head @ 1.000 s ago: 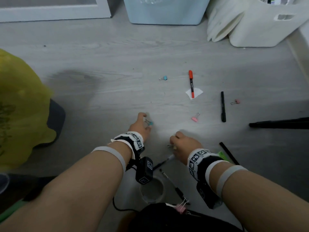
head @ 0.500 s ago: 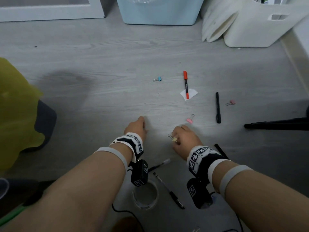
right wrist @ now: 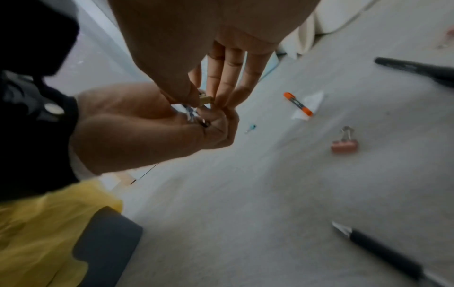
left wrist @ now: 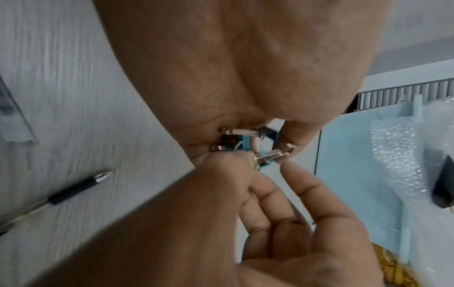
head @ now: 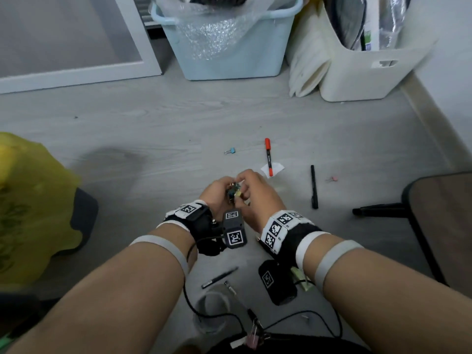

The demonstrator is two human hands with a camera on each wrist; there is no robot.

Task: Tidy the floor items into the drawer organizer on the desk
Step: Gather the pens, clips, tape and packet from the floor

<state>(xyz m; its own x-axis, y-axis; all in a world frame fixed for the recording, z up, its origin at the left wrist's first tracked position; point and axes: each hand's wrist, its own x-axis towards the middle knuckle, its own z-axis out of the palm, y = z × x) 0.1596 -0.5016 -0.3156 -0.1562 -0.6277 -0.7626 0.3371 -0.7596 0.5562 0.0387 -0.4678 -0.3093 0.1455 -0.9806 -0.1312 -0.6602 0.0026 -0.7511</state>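
Head view: both hands meet above the floor (head: 178, 118), the left hand (head: 217, 191) cupping a small bunch of clips (head: 233, 194) and the right hand (head: 255, 192) pinching a yellow clip (head: 238, 194) into it. The red pen (head: 268, 157) lies just past the right hand, pointing away. Left wrist view: the clips (left wrist: 248, 143) sit between both hands' fingertips. Right wrist view: a pink clip (right wrist: 343, 143) lies on the floor to the right, nearer the right hand.

Open floor (head: 166, 118): wide bare stretch ahead and left.
Far edge: blue bin (head: 229, 57), white bin (head: 357, 77).
Right: black pen (head: 314, 186), chair leg (head: 378, 210).
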